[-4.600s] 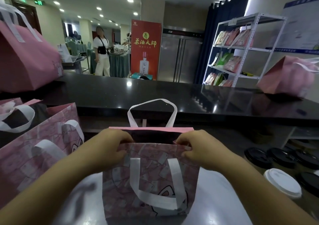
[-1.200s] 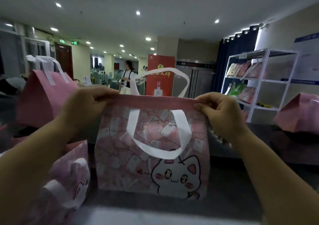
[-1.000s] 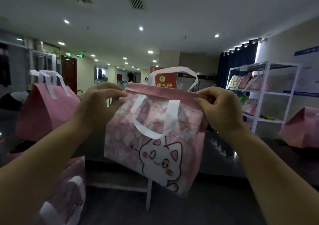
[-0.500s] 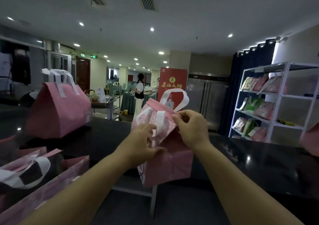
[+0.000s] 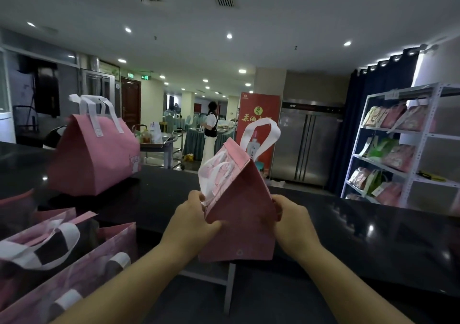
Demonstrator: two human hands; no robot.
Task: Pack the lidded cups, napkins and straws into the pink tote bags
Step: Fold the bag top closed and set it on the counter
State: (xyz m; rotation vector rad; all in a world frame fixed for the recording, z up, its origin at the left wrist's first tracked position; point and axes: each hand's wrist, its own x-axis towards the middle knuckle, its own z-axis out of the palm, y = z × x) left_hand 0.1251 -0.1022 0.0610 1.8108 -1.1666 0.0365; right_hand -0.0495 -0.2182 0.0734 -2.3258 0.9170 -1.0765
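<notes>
At the lower left edge of the frame an open patterned tote (image 5: 62,261) is cut off by the border. Above it, at mid left, a closed pink tote (image 5: 97,154) stands on the black counter (image 5: 154,194), with bare counter between it and the centre. In the centre the left hand (image 5: 193,226) and the right hand (image 5: 295,224) reach forward with forearms raised, each closing its grip on one side of a pink tote bag (image 5: 241,214) held above the counter's near edge. Its contents are hidden. Shelves (image 5: 398,147) fill the right.
</notes>
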